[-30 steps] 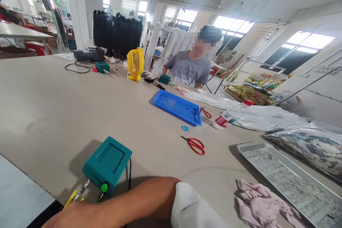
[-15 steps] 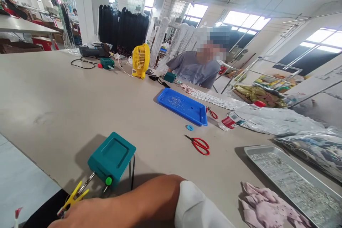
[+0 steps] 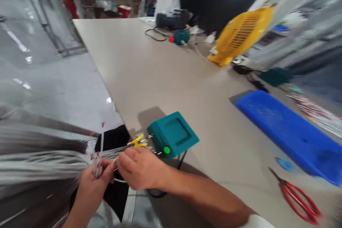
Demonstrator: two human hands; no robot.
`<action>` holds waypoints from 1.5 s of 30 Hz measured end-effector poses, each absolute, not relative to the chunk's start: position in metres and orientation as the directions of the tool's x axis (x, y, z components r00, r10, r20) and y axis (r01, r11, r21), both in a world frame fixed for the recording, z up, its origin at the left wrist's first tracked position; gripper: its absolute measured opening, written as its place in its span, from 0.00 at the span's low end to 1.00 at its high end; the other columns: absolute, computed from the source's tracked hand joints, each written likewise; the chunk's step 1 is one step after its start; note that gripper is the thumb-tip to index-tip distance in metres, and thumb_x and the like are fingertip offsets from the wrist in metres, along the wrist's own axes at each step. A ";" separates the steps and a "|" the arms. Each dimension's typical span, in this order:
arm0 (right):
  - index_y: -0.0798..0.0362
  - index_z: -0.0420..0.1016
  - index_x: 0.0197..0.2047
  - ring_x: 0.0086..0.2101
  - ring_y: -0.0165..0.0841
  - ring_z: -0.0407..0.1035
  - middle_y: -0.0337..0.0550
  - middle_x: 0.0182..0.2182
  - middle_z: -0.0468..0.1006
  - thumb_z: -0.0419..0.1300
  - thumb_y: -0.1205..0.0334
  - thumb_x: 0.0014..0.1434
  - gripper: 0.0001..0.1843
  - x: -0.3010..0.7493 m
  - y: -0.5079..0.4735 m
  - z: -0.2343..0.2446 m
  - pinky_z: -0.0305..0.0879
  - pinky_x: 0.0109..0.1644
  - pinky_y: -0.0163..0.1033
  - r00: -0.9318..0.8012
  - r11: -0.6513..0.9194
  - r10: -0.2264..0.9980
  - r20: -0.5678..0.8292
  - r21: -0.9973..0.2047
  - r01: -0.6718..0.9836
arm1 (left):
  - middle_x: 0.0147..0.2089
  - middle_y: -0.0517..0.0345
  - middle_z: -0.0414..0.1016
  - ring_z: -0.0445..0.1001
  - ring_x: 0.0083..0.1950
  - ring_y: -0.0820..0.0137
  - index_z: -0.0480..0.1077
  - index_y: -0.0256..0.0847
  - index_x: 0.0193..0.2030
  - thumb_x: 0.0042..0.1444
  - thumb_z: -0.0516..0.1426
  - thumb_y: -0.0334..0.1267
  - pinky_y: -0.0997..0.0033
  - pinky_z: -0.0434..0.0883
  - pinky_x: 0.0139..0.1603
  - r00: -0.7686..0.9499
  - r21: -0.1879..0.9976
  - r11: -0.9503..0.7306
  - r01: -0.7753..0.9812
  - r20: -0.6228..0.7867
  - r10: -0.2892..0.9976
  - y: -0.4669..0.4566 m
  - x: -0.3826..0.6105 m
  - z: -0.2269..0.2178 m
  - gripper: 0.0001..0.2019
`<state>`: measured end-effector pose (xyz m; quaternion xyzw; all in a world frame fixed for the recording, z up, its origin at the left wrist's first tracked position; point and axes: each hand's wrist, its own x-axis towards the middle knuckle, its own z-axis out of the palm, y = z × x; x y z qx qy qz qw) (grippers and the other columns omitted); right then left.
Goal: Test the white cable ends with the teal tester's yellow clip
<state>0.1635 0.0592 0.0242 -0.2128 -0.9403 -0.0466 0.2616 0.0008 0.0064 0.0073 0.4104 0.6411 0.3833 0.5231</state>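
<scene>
My left hand is closed around several thin white cords with red ends, which stick up between its fingers. My right hand meets it at the table's edge, fingers pinched on a white cord whose end is hidden. Just beyond the right hand's knuckles are yellow clip-like prongs on metal leads from a teal box. A green knob sits on that box's near side. To the left hangs a large bundle of white cords, blurred.
Red-handled scissors, a blue ring and a blue tray lie to the right. A yellow fan, another teal device and a second teal box stand farther back. The table's edge drops to the floor on the left.
The view has swung left and down, bringing my left hand and the cord bundle into sight. My right hand now meets the left one, a little away from the yellow prongs.
</scene>
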 end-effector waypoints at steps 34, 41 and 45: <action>0.53 0.79 0.29 0.20 0.21 0.65 0.37 0.25 0.70 0.65 0.65 0.47 0.03 0.145 0.053 0.023 0.64 0.20 0.27 -0.562 -0.399 0.814 -0.144 -0.843 -0.361 | 0.17 0.65 0.60 0.54 0.18 0.81 0.73 0.38 0.29 0.49 0.61 0.43 0.81 0.51 0.18 0.007 0.892 0.349 -0.288 -0.362 0.932 -0.002 -0.002 0.004 0.09; 0.50 0.80 0.30 0.22 0.20 0.64 0.36 0.26 0.68 0.65 0.65 0.48 0.04 0.143 0.052 0.022 0.61 0.20 0.24 -0.549 -0.400 0.825 -0.133 -0.824 -0.401 | 0.20 0.62 0.67 0.53 0.16 0.84 0.74 0.38 0.29 0.45 0.64 0.44 0.83 0.48 0.14 0.014 0.828 0.343 -0.442 -0.376 0.926 0.002 0.007 0.006 0.11; 0.49 0.80 0.30 0.21 0.19 0.63 0.36 0.26 0.68 0.65 0.63 0.48 0.03 0.144 0.052 0.021 0.60 0.20 0.24 -0.554 -0.403 0.822 -0.129 -0.820 -0.406 | 0.21 0.61 0.69 0.55 0.16 0.84 0.73 0.37 0.28 0.44 0.65 0.43 0.84 0.49 0.14 0.025 0.814 0.343 -0.469 -0.376 0.926 0.002 0.011 0.007 0.11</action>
